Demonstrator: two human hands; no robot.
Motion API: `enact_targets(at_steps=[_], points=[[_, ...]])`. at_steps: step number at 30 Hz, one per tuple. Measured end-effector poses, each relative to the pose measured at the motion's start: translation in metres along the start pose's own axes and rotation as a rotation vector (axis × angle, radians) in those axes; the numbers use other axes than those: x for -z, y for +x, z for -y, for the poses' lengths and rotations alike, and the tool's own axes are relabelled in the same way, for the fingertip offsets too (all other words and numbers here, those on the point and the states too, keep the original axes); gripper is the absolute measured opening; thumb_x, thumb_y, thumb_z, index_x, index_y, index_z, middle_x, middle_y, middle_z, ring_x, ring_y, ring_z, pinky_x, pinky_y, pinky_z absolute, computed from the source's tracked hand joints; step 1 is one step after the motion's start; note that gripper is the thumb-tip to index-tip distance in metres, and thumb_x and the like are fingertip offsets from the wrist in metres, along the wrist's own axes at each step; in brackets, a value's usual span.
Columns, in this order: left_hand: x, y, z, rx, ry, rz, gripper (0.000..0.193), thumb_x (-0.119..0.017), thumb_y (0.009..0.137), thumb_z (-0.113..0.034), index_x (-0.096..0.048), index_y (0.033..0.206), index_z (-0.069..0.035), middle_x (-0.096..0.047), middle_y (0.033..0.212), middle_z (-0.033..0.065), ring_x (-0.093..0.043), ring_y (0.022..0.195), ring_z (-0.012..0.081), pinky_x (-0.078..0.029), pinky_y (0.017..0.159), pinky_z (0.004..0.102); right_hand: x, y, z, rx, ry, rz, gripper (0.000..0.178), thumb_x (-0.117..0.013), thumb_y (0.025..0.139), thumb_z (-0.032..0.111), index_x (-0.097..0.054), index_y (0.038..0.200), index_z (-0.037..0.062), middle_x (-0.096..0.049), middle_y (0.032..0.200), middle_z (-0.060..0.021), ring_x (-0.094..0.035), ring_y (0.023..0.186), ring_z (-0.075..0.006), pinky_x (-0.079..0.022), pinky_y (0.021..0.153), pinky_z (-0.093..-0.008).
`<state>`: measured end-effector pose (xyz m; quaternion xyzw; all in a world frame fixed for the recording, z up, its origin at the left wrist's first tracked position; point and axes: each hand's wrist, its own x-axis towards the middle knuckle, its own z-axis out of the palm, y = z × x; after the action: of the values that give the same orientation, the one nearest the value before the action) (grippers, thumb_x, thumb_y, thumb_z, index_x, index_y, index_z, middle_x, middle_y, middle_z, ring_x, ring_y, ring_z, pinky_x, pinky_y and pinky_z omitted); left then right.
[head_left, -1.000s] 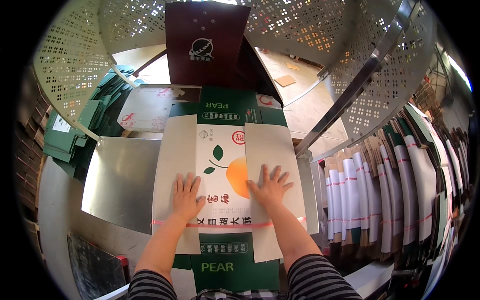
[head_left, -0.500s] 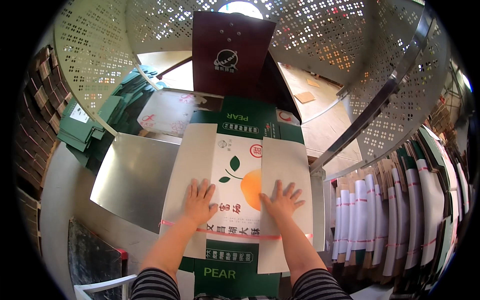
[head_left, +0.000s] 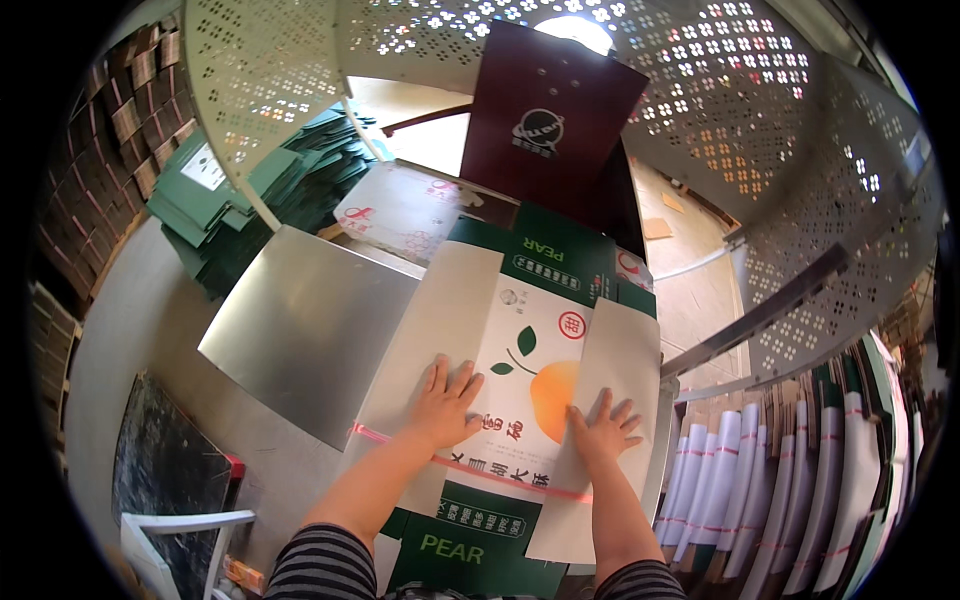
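Note:
Beneath both palms lies a flattened pear carton, white and green with an orange-yellow fruit and green leaves printed on it. A pink strap runs across its near part. My left hand rests flat on the carton's left flap and the printed middle, fingers spread. On the right flap, beside the printed fruit, my right hand lies with its fingers apart. Neither hand grips anything. Whether more cartons lie under the top one, I cannot tell.
A maroon machine panel stands beyond the carton, inside a perforated metal guard. To the left are a bare metal side plate, green flattened cartons and brown cardboard stacks. Strapped carton bundles stand at right.
My view has turned, so the carton, machine and hands appear farther right and tilted. Both hands keep about the same places on the carton, still spread flat.

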<state>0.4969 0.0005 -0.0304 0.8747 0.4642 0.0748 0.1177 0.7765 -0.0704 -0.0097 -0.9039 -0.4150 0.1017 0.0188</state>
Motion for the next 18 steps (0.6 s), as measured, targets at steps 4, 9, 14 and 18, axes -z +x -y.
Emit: enact_targets(at_steps=[4, 9, 14, 18], points=[[-0.004, -0.001, 0.003, 0.0, 0.008, -0.019, 0.074, -0.054, 0.083, -0.048, -0.033, 0.145, -0.014, -0.019, 0.155, 0.0104, -0.003, 0.141, 0.0472, -0.003, 0.116, 0.0514, -0.005, -0.005, 0.001, 0.075, -0.05, 0.025, 0.091, -0.048, 0.077, 0.073, -0.025, 0.149, 0.0227, -0.012, 0.155, -0.0206, -0.002, 0.139, -0.0528, -0.006, 0.104, -0.0716], [-0.001, -0.004, 0.004, 0.0, 0.033, -0.007, 0.074, -0.055, 0.082, -0.048, -0.034, 0.145, -0.013, -0.02, 0.155, 0.0112, -0.004, 0.141, 0.0487, -0.004, 0.116, 0.0526, -0.005, -0.009, 0.004, 0.123, -0.088, 0.013, 0.092, -0.046, 0.078, 0.073, -0.023, 0.15, 0.0208, -0.012, 0.156, -0.0187, -0.004, 0.138, -0.0542, -0.007, 0.104, -0.0719], [-0.003, -0.006, 0.006, -0.013, 0.034, -0.032, 0.075, -0.057, 0.081, -0.046, -0.034, 0.145, -0.013, -0.021, 0.154, 0.0114, -0.005, 0.14, 0.0487, -0.005, 0.115, 0.0529, -0.006, -0.013, 0.005, 0.123, -0.08, -0.012, 0.093, -0.045, 0.078, 0.074, -0.023, 0.15, 0.0199, -0.012, 0.156, -0.0181, -0.004, 0.139, -0.0535, -0.006, 0.104, -0.0716], [-0.005, 0.004, 0.006, -0.015, 0.059, -0.049, 0.075, -0.058, 0.08, -0.045, -0.036, 0.143, -0.012, -0.024, 0.153, 0.0118, -0.007, 0.14, 0.0492, -0.006, 0.115, 0.0542, -0.001, -0.009, 0.001, 0.094, -0.033, 0.001, 0.094, -0.044, 0.077, 0.076, -0.024, 0.15, 0.0212, -0.012, 0.156, -0.0183, -0.003, 0.139, -0.0531, -0.003, 0.105, -0.0711]])
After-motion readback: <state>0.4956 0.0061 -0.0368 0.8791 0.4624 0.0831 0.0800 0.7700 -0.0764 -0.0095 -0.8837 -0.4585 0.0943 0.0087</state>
